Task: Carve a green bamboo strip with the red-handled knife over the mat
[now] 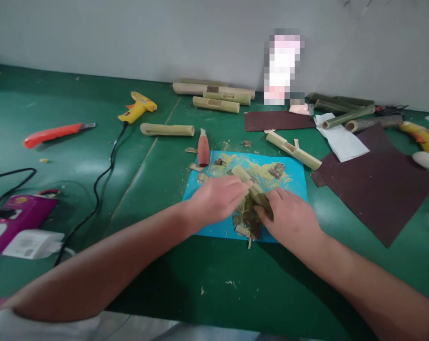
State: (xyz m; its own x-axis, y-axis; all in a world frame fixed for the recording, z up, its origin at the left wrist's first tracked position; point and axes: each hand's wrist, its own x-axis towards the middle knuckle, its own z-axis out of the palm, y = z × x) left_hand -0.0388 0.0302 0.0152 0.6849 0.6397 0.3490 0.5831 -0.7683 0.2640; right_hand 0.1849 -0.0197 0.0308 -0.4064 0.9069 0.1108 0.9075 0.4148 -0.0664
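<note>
Over a blue sheet (296, 177), my right hand (292, 215) is wrapped around the lower end of a pale green bamboo tube (242, 174), which slants away to the upper left. My left hand (219, 199) is closed, its fingertips pinched together against the middle of the tube. A small dark bit shows at those fingertips, too little to name. Yellowish dust, shavings and brown scraps (277, 170) of sheet material lie on the blue sheet around both hands. Just beyond my left hand, a carving knife (203, 150) with a reddish handle rests at the sheet's edge.
Cut bamboo tubes (216, 104) lie along the wall, with single ones (167, 130) nearer. To the left are a yellow glue gun (138, 108), a red-orange cutter (54, 135) and a purple power strip (30, 213). Brown sheets (381, 184) and white paper (342, 137) lie right.
</note>
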